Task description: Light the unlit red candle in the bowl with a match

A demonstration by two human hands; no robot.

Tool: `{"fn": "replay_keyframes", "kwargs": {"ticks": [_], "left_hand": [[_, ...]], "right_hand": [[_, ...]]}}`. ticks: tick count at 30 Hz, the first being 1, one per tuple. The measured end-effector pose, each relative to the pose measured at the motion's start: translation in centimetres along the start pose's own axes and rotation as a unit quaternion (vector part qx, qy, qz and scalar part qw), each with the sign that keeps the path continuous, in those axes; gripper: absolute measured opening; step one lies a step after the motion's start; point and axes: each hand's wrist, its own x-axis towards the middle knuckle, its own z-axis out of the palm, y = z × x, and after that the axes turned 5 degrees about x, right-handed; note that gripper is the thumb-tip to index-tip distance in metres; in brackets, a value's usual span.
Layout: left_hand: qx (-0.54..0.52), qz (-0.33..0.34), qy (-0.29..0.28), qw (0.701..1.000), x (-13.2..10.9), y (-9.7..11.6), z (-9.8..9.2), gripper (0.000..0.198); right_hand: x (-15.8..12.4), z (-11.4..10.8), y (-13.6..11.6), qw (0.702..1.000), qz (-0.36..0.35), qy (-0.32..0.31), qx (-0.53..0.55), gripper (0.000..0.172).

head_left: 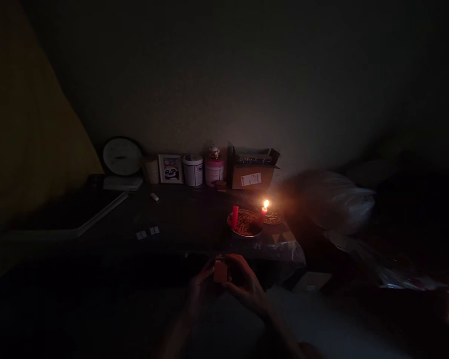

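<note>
In the dim light my left hand (202, 275) and my right hand (247, 284) are closed around a small reddish matchbox (220, 271), one from each side. It stands upright between them, in front of the table edge. Small details show at its top end, too dark to make out. Beyond the hands, a round dish (246, 235) with dark grains in it stands on the table. An unlit red candle (235, 218) is at the dish's left side. On its right side a second red candle (264, 212) burns with a bright flame.
Along the wall stand a round clock (121, 156), a framed panda picture (171, 169), two tubs (192, 170) and an open cardboard box (251, 178). Small pale pieces (147, 233) lie on the dark table (187, 214). Plastic bags (336, 199) are heaped at right.
</note>
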Motion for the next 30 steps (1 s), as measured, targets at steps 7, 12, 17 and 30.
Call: {"fn": "replay_keyframes", "kwargs": {"ticks": [7,12,17,30], "left_hand": [[0.054,0.016,-0.020,0.998,1.0,-0.8,-0.7,0.018],[0.195,0.127,0.053,0.971,2.1,-0.4,-1.4,0.034],[0.259,0.133,0.016,0.957,3.4,-0.5,-2.9,0.039],[0.282,0.094,0.101,0.950,3.6,-1.2,-3.1,0.040]], "right_hand": [[0.0,0.1,-0.4,0.999,0.029,0.029,-0.012,0.033],[0.2,-0.5,-0.4,0.997,0.023,0.049,-0.055,0.026],[0.2,-0.5,0.3,0.995,0.032,0.060,-0.067,0.030],[0.2,-0.6,0.9,0.995,0.073,0.066,0.007,0.031]]}}
